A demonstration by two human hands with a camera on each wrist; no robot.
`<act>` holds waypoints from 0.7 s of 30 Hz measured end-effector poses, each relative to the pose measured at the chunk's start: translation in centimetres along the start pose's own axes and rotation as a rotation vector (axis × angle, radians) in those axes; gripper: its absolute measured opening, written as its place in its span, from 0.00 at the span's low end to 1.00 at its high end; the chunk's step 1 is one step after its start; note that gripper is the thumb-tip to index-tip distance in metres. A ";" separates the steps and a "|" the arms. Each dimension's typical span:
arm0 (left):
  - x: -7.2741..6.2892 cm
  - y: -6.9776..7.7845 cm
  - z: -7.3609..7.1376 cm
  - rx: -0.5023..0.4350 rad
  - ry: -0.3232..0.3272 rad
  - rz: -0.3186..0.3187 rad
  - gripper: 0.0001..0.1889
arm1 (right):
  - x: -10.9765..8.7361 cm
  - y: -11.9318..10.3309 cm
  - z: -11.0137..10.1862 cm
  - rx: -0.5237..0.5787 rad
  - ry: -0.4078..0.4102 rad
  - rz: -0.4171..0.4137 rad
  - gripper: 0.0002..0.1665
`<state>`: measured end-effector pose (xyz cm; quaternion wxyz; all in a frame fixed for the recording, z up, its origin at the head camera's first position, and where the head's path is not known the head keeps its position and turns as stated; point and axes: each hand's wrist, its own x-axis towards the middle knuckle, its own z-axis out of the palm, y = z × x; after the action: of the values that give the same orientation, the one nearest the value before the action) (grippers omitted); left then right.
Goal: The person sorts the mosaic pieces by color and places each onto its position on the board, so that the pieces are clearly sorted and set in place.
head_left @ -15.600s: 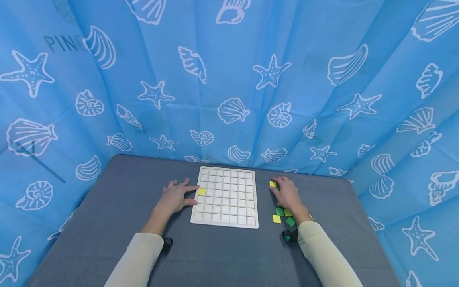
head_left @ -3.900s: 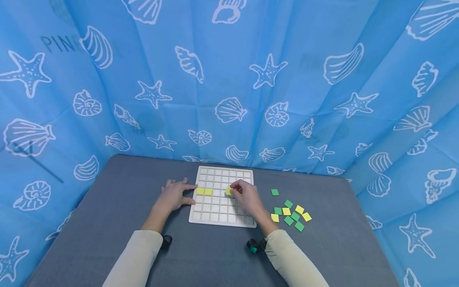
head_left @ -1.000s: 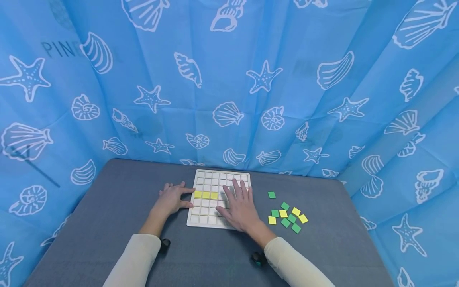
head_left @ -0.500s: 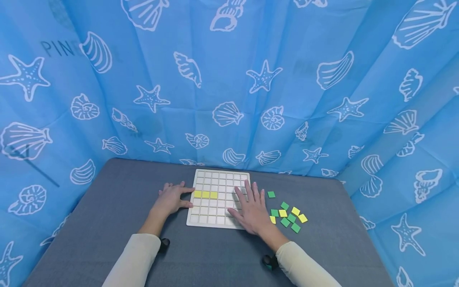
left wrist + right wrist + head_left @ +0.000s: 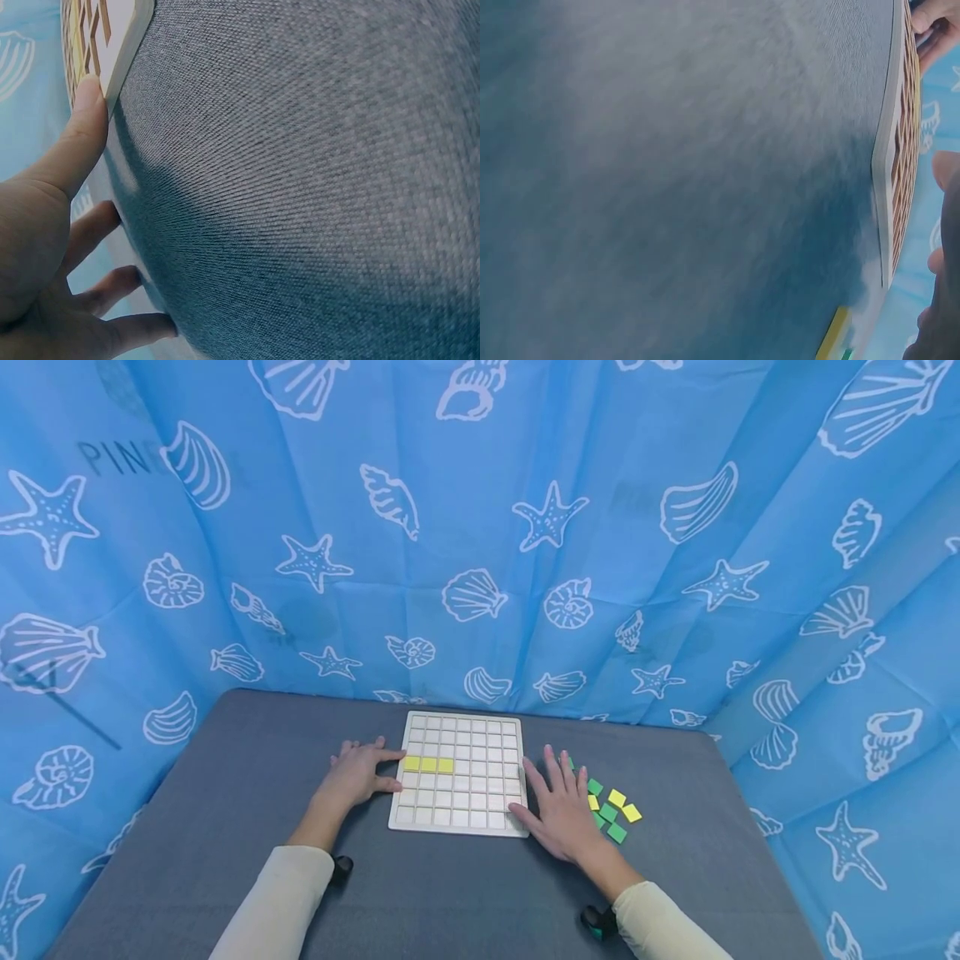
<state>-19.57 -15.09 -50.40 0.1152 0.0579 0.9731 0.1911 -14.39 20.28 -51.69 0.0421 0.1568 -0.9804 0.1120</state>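
Note:
A white grid board (image 5: 472,825) lies on the grey table, its squares in rows. Three yellow tiles (image 5: 428,765) sit side by side in one row from the left edge. My left hand (image 5: 354,777) rests at that edge, thumb and forefinger spread on the rim; the left wrist view shows the thumb on the board's border (image 5: 118,64). My right hand (image 5: 564,814) is over the table just past the board's right edge, fingers spread and holding nothing, covering part of the loose tiles. In the right wrist view a yellow tile (image 5: 832,334) lies below the hand.
Loose green tiles (image 5: 617,832) and yellow tiles (image 5: 632,812) are scattered to the right of the board, several of each colour partly behind my right hand. A blue curtain (image 5: 480,527) with white shells and starfish hangs along the table's back and sides.
A third yellow tile has joined the row since the 3.9-second-old frame. Over the last second my spread right hand has moved right, off the board toward the loose tiles. The left hand stays put.

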 end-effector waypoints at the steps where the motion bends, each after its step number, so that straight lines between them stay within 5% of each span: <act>1: 0.0 0.0 0.0 0.003 0.001 0.000 0.35 | -0.2 0.2 -0.1 -0.002 -0.002 0.006 0.47; 13: 0.1 0.0 0.0 0.010 -0.001 -0.015 0.35 | -1.7 2.3 -0.6 0.054 -0.021 0.024 0.47; 21: 0.1 0.0 0.0 0.007 -0.003 -0.014 0.35 | -2.8 2.9 -1.3 0.103 -0.088 0.122 0.42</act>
<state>-19.61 -15.10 -50.46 0.1177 0.0515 0.9739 0.1869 -12.60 24.07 -51.40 -0.0162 0.1038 -0.9819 0.1576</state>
